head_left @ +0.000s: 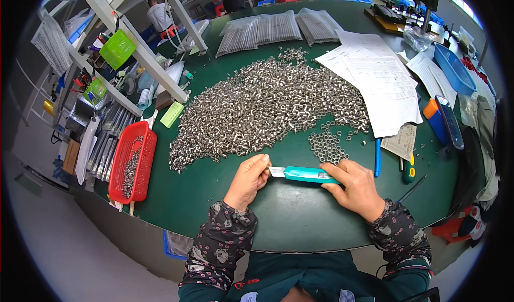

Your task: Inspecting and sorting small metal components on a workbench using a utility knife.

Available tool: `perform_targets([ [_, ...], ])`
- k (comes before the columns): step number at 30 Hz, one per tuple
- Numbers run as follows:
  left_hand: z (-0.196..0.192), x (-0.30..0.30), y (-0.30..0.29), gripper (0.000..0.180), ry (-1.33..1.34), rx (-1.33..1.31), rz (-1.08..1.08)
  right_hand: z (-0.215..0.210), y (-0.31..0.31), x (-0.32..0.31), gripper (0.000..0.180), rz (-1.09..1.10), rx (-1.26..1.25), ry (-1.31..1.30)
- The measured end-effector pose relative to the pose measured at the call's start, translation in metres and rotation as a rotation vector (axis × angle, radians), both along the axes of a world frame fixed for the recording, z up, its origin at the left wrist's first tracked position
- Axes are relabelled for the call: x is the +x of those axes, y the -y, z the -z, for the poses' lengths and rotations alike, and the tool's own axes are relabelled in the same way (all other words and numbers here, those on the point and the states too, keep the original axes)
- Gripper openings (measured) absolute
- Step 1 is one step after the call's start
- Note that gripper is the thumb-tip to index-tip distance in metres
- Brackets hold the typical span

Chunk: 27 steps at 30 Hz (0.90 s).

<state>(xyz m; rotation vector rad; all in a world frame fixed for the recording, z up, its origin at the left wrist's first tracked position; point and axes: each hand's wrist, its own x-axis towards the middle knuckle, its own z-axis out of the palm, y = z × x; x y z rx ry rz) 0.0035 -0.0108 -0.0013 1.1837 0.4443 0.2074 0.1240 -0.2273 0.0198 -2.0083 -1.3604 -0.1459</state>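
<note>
My right hand (356, 187) is closed round the teal handle of a utility knife (310, 174), its blade pointing left. At the blade's tip, my left hand (248, 180) pinches what looks like a small metal ring, mostly hidden by the fingers. Beyond both hands spreads a large heap of small silvery metal rings (267, 104). A smaller single-layer patch of rings (327, 146) lies just past the knife.
The green table (289, 216) carries a red basket (150, 157) with some rings at left. Bagged metal rods (276, 28) lie at the far side. Paper sheets (375, 77), a blue pen (378, 157), a phone (450, 123) and a blue tray (454, 69) are on the right.
</note>
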Motion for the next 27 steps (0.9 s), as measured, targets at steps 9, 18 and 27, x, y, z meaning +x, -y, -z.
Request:
perform_targets([
  [9,-0.006,-0.002,-0.002,0.031,-0.075,-0.055,0.107,-0.003,0.001,0.004,0.032,-0.037,0.012,0.095],
  [18,-0.011,-0.004,-0.002,0.029,-0.182,-0.095,0.187,-0.010,0.003,0.008,0.035,-0.057,0.008,0.191],
  [27,-0.012,-0.004,-0.002,0.031,-0.203,-0.089,0.280,-0.021,0.003,0.014,0.040,-0.055,-0.014,0.400],
])
